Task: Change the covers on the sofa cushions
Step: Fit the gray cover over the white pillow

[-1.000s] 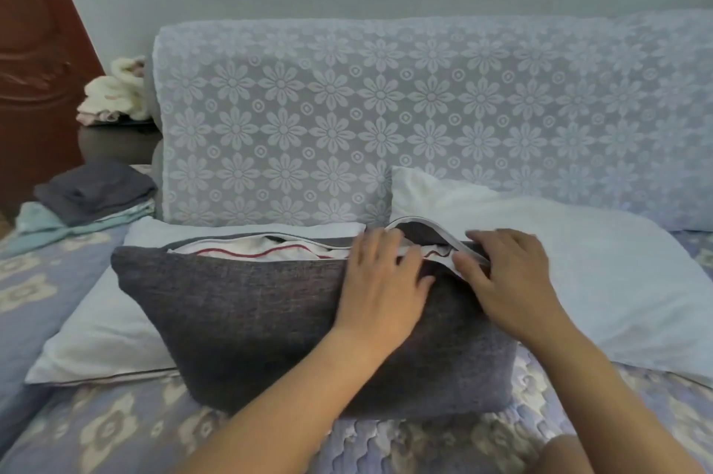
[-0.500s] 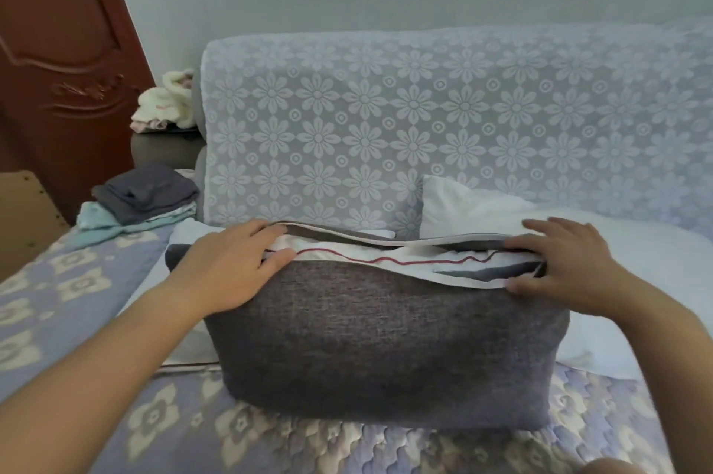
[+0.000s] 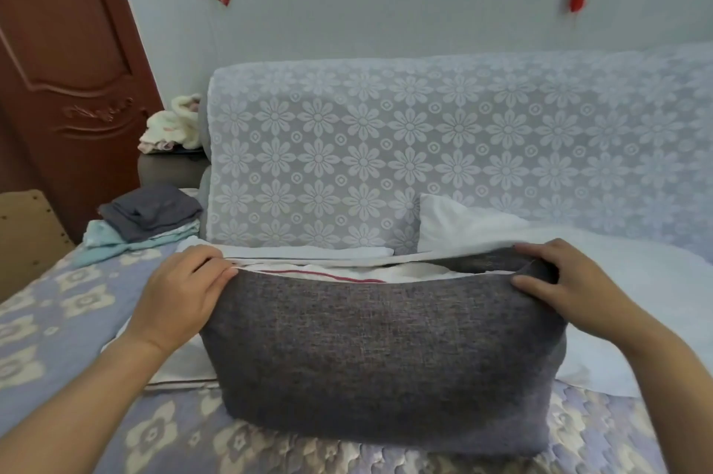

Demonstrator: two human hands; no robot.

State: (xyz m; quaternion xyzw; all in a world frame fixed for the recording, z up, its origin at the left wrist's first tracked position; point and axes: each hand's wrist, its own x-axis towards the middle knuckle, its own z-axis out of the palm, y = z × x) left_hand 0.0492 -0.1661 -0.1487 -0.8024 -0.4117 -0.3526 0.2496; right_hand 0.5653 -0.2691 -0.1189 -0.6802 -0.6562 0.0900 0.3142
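Note:
A dark grey cushion cover (image 3: pixel 382 354) stands on the sofa seat (image 3: pixel 50 323) in front of me, its top edge open. A white inner cushion with a red line (image 3: pixel 347 274) shows inside the opening. My left hand (image 3: pixel 181 292) grips the cover's top left corner, fingers curled over the edge. My right hand (image 3: pixel 559 280) grips the top right corner the same way. Two bare white cushions lie behind it: one (image 3: pixel 540 242) to the right, another (image 3: pixel 308 252) flat under and behind the grey one.
The sofa back (image 3: pixel 424 149) wears a white lace flower cloth. Folded grey and teal covers (image 3: pixel 146 215) are stacked at the seat's left end. A side table (image 3: pixel 169 168) holds a pale bundle (image 3: pixel 169 126). A brown door (image 3: pixel 58 68) stands at left.
My hands moved apart from the middle of the opening to the cover's two top corners. The cover's edge has come up higher over the white cushion. The view shifted left and up.

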